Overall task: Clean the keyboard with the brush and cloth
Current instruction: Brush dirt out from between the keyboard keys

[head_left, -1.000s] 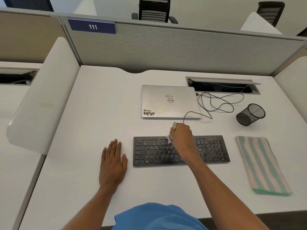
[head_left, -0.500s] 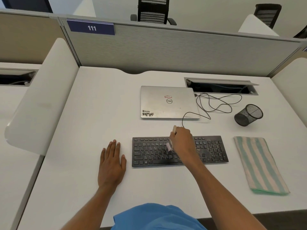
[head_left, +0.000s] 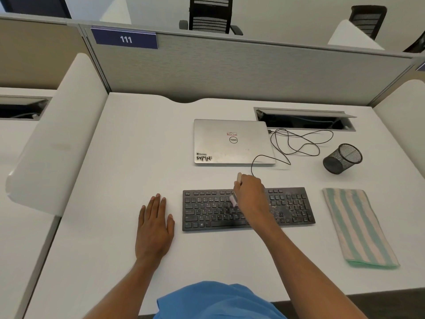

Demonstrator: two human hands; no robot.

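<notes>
Right hand [head_left: 251, 196] grips brush [head_left: 233, 200] on keyboard [head_left: 207, 211]

A single head-worn camera looked forward and steeply down from the person's side, fairly near above the keyboard [head_left: 207, 210], which lay just below centre; the partition [head_left: 253, 72] beyond the keyboard filled the top.

Left hand [head_left: 154, 229] lies flat, fingers straight; right hand [head_left: 250, 194] grips the brush [head_left: 233, 200].
</notes>
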